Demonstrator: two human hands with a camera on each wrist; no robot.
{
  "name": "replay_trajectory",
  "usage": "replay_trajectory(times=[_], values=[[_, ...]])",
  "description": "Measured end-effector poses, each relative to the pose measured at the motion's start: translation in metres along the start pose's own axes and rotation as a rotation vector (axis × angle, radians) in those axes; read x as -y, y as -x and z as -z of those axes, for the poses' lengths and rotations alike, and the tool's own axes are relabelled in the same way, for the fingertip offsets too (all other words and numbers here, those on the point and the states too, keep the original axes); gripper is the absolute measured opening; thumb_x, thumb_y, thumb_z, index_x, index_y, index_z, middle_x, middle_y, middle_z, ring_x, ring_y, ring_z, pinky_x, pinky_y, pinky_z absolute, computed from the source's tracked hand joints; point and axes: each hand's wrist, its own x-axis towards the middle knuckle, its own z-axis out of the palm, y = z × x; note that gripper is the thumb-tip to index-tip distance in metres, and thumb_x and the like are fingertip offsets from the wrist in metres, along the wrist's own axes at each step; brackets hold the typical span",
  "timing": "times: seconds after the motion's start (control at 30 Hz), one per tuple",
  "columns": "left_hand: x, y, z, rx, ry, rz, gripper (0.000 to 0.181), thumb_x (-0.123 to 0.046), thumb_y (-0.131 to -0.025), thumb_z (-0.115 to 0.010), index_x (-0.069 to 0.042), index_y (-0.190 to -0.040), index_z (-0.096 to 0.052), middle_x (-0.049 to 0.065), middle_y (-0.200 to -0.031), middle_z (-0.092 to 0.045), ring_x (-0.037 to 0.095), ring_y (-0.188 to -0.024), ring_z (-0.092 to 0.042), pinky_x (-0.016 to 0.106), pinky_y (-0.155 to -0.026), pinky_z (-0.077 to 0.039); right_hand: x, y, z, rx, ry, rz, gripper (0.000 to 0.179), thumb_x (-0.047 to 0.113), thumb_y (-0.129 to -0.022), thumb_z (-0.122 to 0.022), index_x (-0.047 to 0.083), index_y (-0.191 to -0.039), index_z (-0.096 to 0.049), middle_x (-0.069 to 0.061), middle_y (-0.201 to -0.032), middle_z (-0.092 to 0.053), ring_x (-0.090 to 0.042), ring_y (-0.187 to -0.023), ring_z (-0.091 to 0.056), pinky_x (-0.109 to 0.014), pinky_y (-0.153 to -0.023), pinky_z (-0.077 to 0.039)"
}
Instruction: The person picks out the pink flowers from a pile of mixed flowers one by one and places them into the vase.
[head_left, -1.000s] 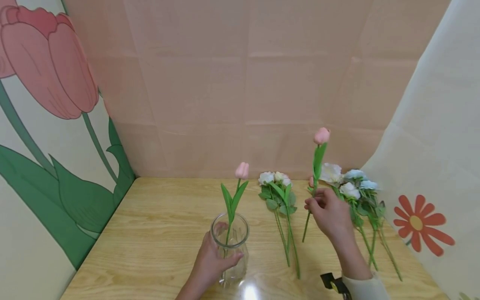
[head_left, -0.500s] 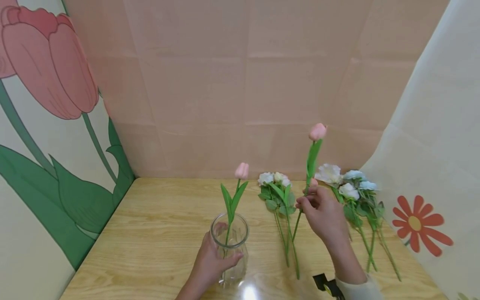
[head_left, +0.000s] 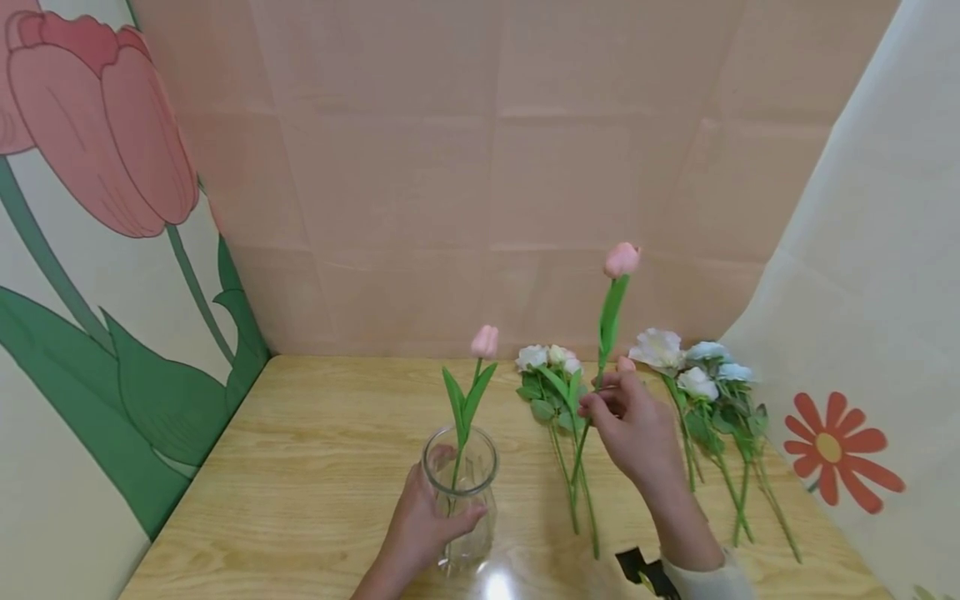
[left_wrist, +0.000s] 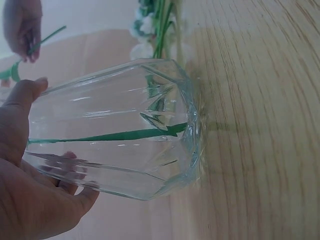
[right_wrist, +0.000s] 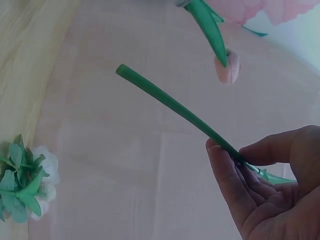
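My left hand (head_left: 426, 518) grips a clear glass vase (head_left: 480, 533) from its left side, thumb across the front. One pink tulip (head_left: 484, 342) stands in the vase, its two green leaves above the rim. In the left wrist view the tulip's stem (left_wrist: 110, 136) runs down inside the faceted glass (left_wrist: 120, 175). To the right, my right hand (head_left: 637, 429) pinches a second pink tulip (head_left: 622, 260) by its stem, bloom up. In the right wrist view thumb and fingertips meet on the green stem (right_wrist: 170, 102), whose cut end points away from the hand.
Between vase and right hand lies a bunch of pale roses (head_left: 551, 358) with long stems on the wooden table (head_left: 315, 467). More white and blue flowers (head_left: 697, 375) lie at the right. A pink cloth (head_left: 420, 183) hangs behind, and a flower-printed sheet (head_left: 877, 292) borders the right side.
My right hand has moved left with the pinched tulip, whose bloom has also risen slightly. The left hand, the vase and the tulip in it have stayed in place.
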Motion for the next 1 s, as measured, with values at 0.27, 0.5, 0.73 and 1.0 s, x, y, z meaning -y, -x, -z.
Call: replay_trajectory(times=[0.27, 0.5, 0.73, 1.0], values=[[0.000, 0.000, -0.001, -0.004, 0.004, 0.005, 0.087, -0.043, -0.073, -0.088, -0.017, -0.144, -0.044, 0.018, -0.138, -0.052, 0.042, -0.126, -0.053, 0.067, -0.099, -0.046, 0.013, 0.002, -0.003, 0.004, -0.024, 0.000, 0.016, 0.016, -0.099, -0.065, 0.008, -0.113, -0.062, -0.003, -0.088, -0.077, -0.020, -0.080, -0.074, -0.024, -0.063, -0.057], [-0.001, 0.000, 0.000, 0.008, 0.035, 0.016, 0.084, -0.042, -0.074, -0.088, -0.017, -0.143, -0.045, 0.019, -0.139, -0.051, 0.044, -0.128, -0.051, 0.068, -0.100, -0.044, 0.022, 0.004, -0.005, 0.021, -0.063, 0.040, 0.018, 0.015, -0.098, -0.067, 0.008, -0.113, -0.061, -0.001, -0.087, -0.076, -0.018, -0.078, -0.073, -0.024, -0.062, -0.056], [-0.001, 0.000, 0.000, 0.006, 0.029, 0.016, 0.084, -0.041, -0.074, -0.089, -0.017, -0.142, -0.046, 0.018, -0.138, -0.051, 0.043, -0.128, -0.051, 0.068, -0.101, -0.044, 0.034, 0.005, -0.005, 0.013, -0.094, 0.048, 0.016, 0.017, -0.098, -0.068, 0.009, -0.111, -0.062, -0.001, -0.087, -0.076, -0.018, -0.077, -0.073, -0.023, -0.063, -0.056], [-0.002, 0.000, 0.000, -0.002, 0.012, 0.016, 0.084, -0.042, -0.073, -0.089, -0.018, -0.141, -0.046, 0.018, -0.137, -0.052, 0.041, -0.127, -0.052, 0.067, -0.100, -0.045, 0.045, 0.005, -0.009, -0.015, -0.135, 0.080, 0.017, 0.014, -0.098, -0.067, 0.006, -0.112, -0.062, -0.001, -0.086, -0.077, -0.011, -0.074, -0.072, -0.019, -0.065, -0.056]])
